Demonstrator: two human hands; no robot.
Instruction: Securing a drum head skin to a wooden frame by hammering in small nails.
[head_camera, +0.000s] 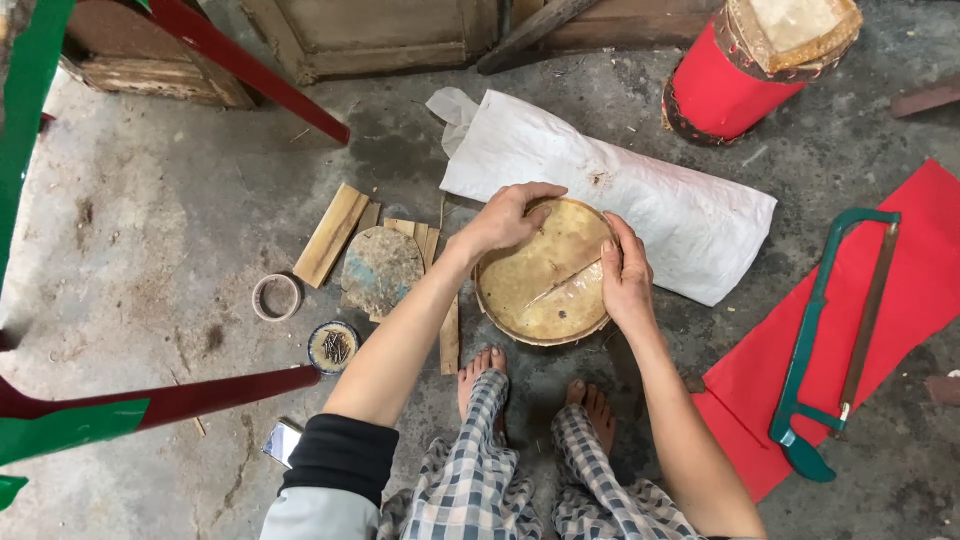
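Observation:
A round yellowish drum-like disc (548, 275) with a split across its skin lies on the concrete floor in front of my bare feet. My left hand (508, 217) rests over its upper left rim, fingers curled on the edge. My right hand (626, 280) grips its right rim. Both hands hold the disc from opposite sides.
A white sack (640, 190) lies behind the disc. A green-framed saw (830, 340) rests on a red sheet (900, 300) at right. Wooden slats (330, 235), a tape roll (276, 297), a small tin of nails (333, 347) and a phone (283, 442) lie at left. A red drum (735, 75) stands at the back.

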